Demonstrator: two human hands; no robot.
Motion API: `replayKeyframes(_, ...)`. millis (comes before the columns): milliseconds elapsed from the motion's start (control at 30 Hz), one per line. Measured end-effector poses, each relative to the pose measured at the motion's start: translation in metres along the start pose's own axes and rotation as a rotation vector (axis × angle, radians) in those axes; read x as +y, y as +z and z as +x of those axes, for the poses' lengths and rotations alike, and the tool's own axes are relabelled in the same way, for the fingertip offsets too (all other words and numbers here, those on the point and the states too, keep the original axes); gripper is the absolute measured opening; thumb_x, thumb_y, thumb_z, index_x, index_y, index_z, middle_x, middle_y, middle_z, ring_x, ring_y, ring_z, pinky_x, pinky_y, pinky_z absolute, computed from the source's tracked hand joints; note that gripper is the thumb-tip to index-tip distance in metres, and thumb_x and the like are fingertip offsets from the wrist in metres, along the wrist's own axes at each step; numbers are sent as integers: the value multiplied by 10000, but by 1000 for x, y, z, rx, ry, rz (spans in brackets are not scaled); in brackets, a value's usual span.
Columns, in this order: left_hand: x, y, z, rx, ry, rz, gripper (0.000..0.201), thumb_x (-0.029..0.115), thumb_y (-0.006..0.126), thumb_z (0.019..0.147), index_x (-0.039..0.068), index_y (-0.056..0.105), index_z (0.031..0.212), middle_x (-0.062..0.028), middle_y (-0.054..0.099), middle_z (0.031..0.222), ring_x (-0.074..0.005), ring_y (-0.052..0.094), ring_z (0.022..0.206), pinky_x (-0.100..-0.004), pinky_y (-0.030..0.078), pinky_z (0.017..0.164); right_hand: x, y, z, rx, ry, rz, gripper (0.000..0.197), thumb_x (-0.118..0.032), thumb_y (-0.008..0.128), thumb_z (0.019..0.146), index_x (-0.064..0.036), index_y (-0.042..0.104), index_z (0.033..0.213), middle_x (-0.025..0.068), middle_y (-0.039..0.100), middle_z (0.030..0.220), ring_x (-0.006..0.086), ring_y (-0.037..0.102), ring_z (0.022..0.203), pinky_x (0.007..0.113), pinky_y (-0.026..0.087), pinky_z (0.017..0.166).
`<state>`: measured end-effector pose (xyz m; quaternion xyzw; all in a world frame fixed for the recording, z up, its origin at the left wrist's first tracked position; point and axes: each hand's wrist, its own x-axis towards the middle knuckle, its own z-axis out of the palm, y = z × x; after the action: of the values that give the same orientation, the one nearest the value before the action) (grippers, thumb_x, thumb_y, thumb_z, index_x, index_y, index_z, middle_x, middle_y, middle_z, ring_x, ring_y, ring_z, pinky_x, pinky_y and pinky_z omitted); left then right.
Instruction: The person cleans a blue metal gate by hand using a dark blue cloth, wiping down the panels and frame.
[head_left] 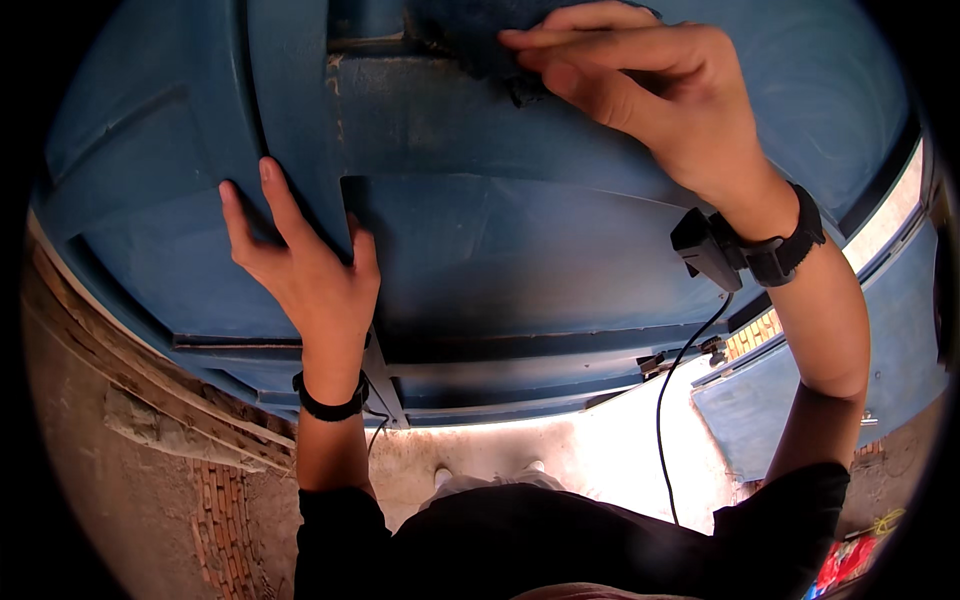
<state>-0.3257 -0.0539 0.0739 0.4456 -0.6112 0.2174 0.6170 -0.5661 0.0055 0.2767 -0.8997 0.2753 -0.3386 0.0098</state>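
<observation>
A large blue metal door (490, 260) with raised panels fills the upper part of the head view. My left hand (310, 265) lies against its left leaf, fingers spread, the thumb by the upright edge where the leaves meet. Higher up and to the right, my right hand (660, 90) has its fingers pressed together on a dark, crumpled cloth (490, 50). That cloth touches the door's surface beside a horizontal bar (370, 45); part of it is hidden behind the fingers.
Each wrist wears a black strap; the right one carries a small black device (705, 250) with a hanging cable (660, 420). Another blue panel (830, 400) stands at the right. Wooden beams (150, 375) and brickwork (222, 520) are at the lower left. A red bag (845, 560) sits lower right.
</observation>
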Motion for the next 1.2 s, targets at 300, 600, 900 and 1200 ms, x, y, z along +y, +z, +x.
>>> replayKeyframes(300,-1,-1,-1,20,-5,-19,895,119,706,802,48,312,1602,-381,136,1592,-507,308,1364,-550,306,1115,8,7,-6,83,22,260,115,-6,744,889,75,769,966,148,767,1003,272,683,1187,385,545,1031)
replayKeyframes(600,-3,1,-1,26,-4,-17,915,117,705,770,38,320,1596,-384,137,1591,-506,315,1353,-543,310,1110,26,-18,2,-127,-410,-345,406,-167,693,929,30,632,1279,181,661,1229,329,665,1033,450,542,994)
replayKeyframes(900,-1,3,-2,35,33,-31,938,121,712,751,28,312,1594,-398,130,1588,-513,318,1340,-551,303,1102,59,10,26,-71,-175,9,390,-149,626,951,19,603,1302,176,604,1305,297,594,1190,419,478,1035)
replayKeyframes(1200,0,-5,-2,-68,3,35,912,105,687,833,2,217,1608,-385,71,1587,-553,290,1391,-540,320,1148,-21,38,76,-357,-249,-1124,96,-94,604,893,-31,621,963,78,625,780,256,580,975,395,500,781)
